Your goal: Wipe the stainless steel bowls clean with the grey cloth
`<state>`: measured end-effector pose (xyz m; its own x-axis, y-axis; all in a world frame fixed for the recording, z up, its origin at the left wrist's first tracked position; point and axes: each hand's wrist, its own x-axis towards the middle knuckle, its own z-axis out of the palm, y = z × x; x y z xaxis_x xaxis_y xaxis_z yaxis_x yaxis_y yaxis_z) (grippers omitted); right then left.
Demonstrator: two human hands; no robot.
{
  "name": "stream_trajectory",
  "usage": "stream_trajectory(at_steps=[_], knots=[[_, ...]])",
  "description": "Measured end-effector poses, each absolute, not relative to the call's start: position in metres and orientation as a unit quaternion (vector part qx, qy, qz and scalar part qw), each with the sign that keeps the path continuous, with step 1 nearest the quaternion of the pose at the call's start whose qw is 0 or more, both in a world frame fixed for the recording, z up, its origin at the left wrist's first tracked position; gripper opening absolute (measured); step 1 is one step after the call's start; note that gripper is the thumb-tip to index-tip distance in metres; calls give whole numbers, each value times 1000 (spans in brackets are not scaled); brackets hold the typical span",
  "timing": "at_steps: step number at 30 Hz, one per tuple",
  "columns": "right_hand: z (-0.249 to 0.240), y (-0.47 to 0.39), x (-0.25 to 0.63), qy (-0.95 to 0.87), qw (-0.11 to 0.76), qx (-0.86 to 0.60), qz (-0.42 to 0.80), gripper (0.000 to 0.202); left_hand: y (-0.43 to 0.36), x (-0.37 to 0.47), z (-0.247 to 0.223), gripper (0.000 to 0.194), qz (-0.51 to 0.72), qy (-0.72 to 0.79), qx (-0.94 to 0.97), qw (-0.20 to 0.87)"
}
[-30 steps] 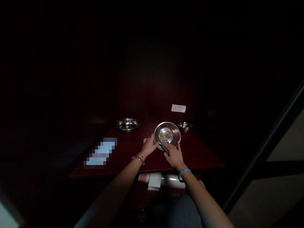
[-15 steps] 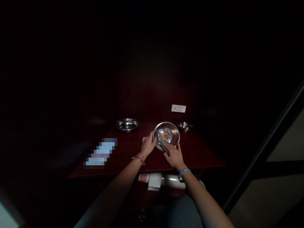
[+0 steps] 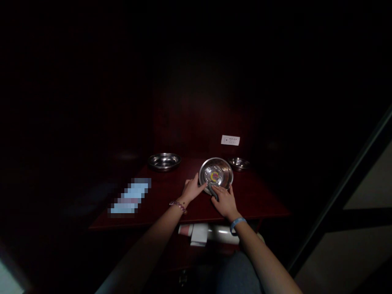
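Note:
A shiny metal bowl [image 3: 225,173] with a yellow and red sticker inside is tilted toward me above the dark red table [image 3: 147,204]. My left hand [image 3: 192,188] grips its left rim, thumb over the edge. On the right, my right hand [image 3: 225,201] presses a grey cloth [image 3: 212,189] against the lower inside of the bowl, its fingers on the cloth and one finger at the right rim. What lies under the right palm is hidden.
A wide metal dish [image 3: 164,161] stands at the back left, and a smaller bowl [image 3: 239,164] at the back right. A blurred bright rectangle [image 3: 130,198] lies front left. Below the tabletop are paper cups [image 3: 185,229] and a white packet [image 3: 199,234]. A socket [image 3: 230,140] is on the wall.
The held bowl has shifted slightly to the right. My left hand has moved right with it, its thumb reaching further over the rim. My right hand is nearly where it was.

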<state>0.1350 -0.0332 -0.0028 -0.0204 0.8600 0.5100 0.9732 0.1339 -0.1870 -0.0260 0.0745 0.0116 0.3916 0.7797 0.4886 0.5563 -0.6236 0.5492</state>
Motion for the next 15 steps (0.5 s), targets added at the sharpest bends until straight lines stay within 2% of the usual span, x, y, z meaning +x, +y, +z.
stream_trajectory(at_steps=[5, 15], knots=[[-3, -32, 135, -708, 261, -647, -109, 45, 73, -25, 9, 54, 362, 398, 828, 158], [-4, -33, 135, -705, 274, -646, -102, 45, 76, -24, 9, 49, 362, 395, 830, 158]])
